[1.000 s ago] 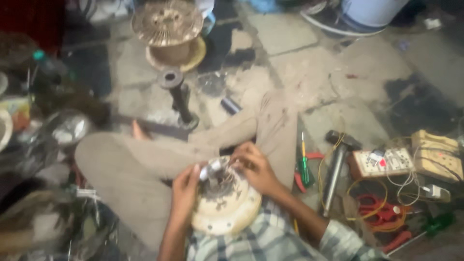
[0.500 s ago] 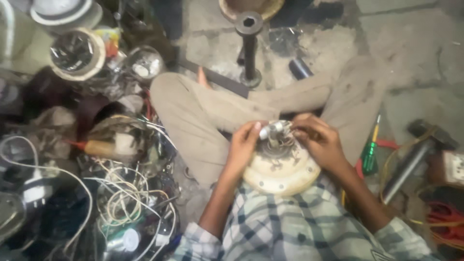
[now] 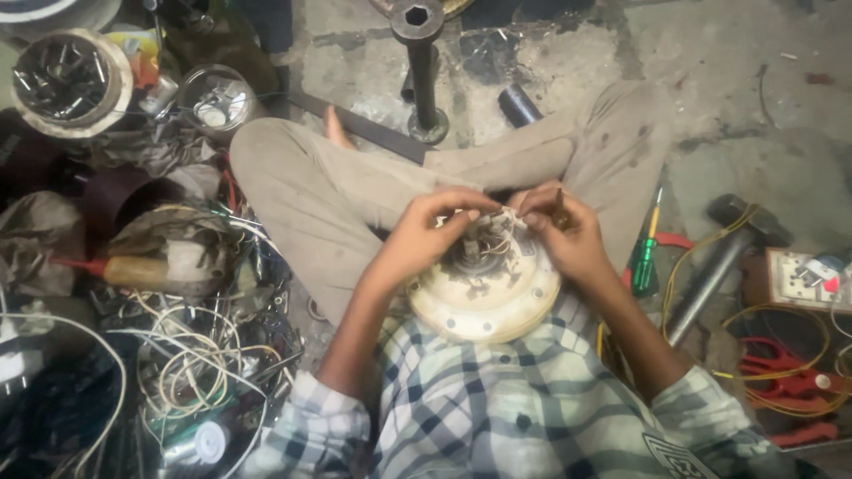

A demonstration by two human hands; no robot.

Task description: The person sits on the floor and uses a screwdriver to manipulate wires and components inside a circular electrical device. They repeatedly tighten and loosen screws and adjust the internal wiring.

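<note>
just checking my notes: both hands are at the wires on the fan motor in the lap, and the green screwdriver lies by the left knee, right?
Not quite. The head view shows the green screwdriver by the right knee.

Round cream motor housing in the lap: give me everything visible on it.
The cream motor housing is a round, dome-like disc, seemingly painted metal, scuffed and grimy. It lies flat on the seated person's lap against the checked shirt. A dark hub with pale wires rises from its centre. The left hand and right hand pinch those wires.
</note>
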